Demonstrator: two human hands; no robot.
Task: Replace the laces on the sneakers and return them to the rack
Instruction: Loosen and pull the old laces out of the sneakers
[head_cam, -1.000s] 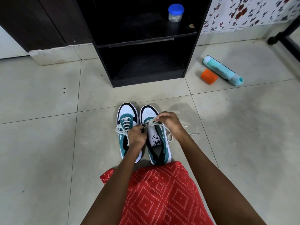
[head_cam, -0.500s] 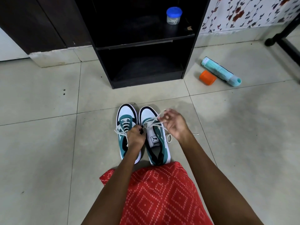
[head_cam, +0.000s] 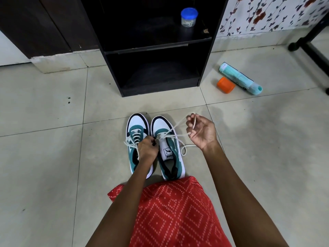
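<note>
Sneakers (head_cam: 160, 124) side by side on floor (head_cam: 53, 157), frame centre, toes toward rack (head_cam: 160, 50) at top centre. Left hand (head_cam: 147, 148) curled, pinching lace (head_cam: 178, 135) at the right-side sneaker's eyelets. Right hand (head_cam: 201, 131), right of the sneakers, fingers closed round taut lace strands.

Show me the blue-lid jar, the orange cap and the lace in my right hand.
jar (head_cam: 189, 13): head view, on its blue lid.
orange cap (head_cam: 225, 85): head view, on its side.
lace (head_cam: 179, 124): head view, on the taut strand.
</note>
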